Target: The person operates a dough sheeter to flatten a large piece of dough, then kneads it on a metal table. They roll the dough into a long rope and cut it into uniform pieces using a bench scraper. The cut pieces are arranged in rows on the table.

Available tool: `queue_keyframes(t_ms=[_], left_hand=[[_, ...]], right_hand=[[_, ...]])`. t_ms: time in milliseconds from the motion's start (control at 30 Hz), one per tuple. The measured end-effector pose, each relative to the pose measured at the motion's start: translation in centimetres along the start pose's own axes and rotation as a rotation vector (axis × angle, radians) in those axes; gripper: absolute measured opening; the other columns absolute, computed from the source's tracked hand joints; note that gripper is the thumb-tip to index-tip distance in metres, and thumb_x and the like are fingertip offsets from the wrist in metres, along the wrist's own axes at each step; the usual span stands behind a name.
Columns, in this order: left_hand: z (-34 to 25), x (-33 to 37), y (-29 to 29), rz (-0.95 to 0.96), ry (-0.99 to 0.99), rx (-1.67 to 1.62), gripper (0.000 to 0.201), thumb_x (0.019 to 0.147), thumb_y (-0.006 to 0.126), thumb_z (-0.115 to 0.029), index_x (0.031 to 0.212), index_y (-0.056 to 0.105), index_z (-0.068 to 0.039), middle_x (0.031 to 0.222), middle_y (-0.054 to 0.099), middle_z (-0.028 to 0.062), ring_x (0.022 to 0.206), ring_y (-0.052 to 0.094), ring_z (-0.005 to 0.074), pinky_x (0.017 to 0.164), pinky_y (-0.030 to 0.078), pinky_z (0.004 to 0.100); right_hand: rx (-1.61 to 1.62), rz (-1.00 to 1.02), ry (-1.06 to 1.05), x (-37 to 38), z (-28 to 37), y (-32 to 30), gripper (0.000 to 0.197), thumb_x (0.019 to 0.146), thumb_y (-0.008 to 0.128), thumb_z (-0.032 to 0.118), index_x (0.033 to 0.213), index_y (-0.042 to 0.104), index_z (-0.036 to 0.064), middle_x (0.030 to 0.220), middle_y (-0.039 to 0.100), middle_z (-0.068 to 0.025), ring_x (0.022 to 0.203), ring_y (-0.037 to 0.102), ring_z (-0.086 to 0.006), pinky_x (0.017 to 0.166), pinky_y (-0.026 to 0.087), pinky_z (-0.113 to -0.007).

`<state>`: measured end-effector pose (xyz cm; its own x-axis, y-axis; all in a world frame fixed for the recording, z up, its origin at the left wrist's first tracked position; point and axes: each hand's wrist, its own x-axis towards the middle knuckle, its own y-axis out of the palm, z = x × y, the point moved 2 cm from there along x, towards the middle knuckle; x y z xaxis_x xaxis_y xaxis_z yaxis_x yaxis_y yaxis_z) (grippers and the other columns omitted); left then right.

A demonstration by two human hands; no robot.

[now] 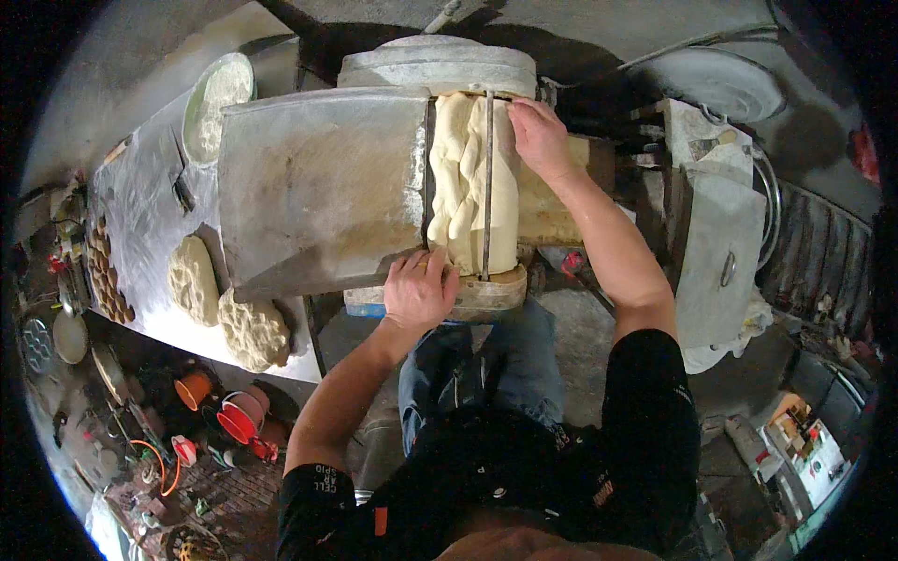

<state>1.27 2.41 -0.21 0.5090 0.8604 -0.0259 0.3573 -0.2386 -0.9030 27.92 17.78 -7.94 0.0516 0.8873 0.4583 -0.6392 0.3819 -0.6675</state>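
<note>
A thick sheet of pale dough [456,178] lies in loose folds on a floury rolling machine, with a smooth stretch along its right side. A thin metal bar [488,187] runs across it from far to near. My left hand [421,288] rests at the near end, fingers spread over the edge of the metal tray [318,178] and the dough's near left corner. At the far right corner, my right hand [543,140] has its fingers together on the dough's edge; the fingertips are partly hidden.
On the floury table [140,224] at left lie two dough lumps [194,280] [253,329], a bowl of flour [224,105] and several small brown pieces [108,276]. Buckets [238,419] stand on the floor at lower left. A cloth-covered box [716,252] stands at right.
</note>
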Motion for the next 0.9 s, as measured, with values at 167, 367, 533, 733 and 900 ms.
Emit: queue_keyframes(t_ms=[167,367,533,733,900], left_hand=[[-0.3,0.1,-0.8,-0.134,-0.017,-0.014,0.051,0.084,0.066,-0.022,0.128,0.054,0.000,0.088,0.068,0.0134,0.085,0.066,0.0318,0.077,0.050,0.0450],[0.2,-0.5,0.3,-0.056,-0.047,-0.028,0.058,0.083,0.065,-0.022,0.133,0.049,0.002,0.095,0.067,0.0180,0.094,0.064,0.0327,0.077,0.049,0.0447],[0.3,-0.5,0.2,-0.187,-0.060,-0.091,0.057,0.083,0.066,-0.020,0.133,0.049,0.002,0.103,0.064,0.0206,0.089,0.061,0.0376,0.078,0.049,0.0470],[1.3,-1.1,0.6,-0.294,-0.009,-0.114,0.056,0.082,0.067,-0.010,0.132,0.047,0.003,0.109,0.063,0.0235,0.094,0.061,0.0414,0.083,0.049,0.0490],[1.0,-0.8,0.5,-0.288,-0.005,-0.097,0.053,0.082,0.067,-0.007,0.131,0.048,0.004,0.110,0.063,0.0239,0.095,0.062,0.0412,0.083,0.049,0.0473]], right_hand=[[-0.083,0.171,0.090,0.3,-0.3,0.2,0.015,0.086,0.060,0.006,0.099,0.065,0.0019,0.102,0.067,-0.0153,0.098,0.064,-0.0348,0.085,0.053,-0.042],[-0.157,0.151,-0.019,0.9,1.4,0.7,0.037,0.082,0.057,-0.002,0.118,0.062,0.0030,0.114,0.063,-0.0157,0.107,0.060,-0.0348,0.093,0.051,-0.042],[-0.170,0.186,-0.119,0.3,1.6,1.2,0.029,0.077,0.060,0.001,0.106,0.063,-0.0001,0.110,0.061,-0.0148,0.106,0.059,-0.0346,0.091,0.050,-0.042],[-0.088,0.488,0.023,-8.1,6.9,-2.2,0.024,0.069,0.062,0.008,0.092,0.061,0.0016,0.096,0.060,-0.0147,0.100,0.058,-0.0370,0.094,0.044,-0.051],[0.102,0.829,0.080,-13.0,8.0,-6.2,0.042,0.066,0.073,0.026,0.097,0.060,0.0005,0.100,0.060,-0.0191,0.104,0.056,-0.0375,0.091,0.043,-0.050]])
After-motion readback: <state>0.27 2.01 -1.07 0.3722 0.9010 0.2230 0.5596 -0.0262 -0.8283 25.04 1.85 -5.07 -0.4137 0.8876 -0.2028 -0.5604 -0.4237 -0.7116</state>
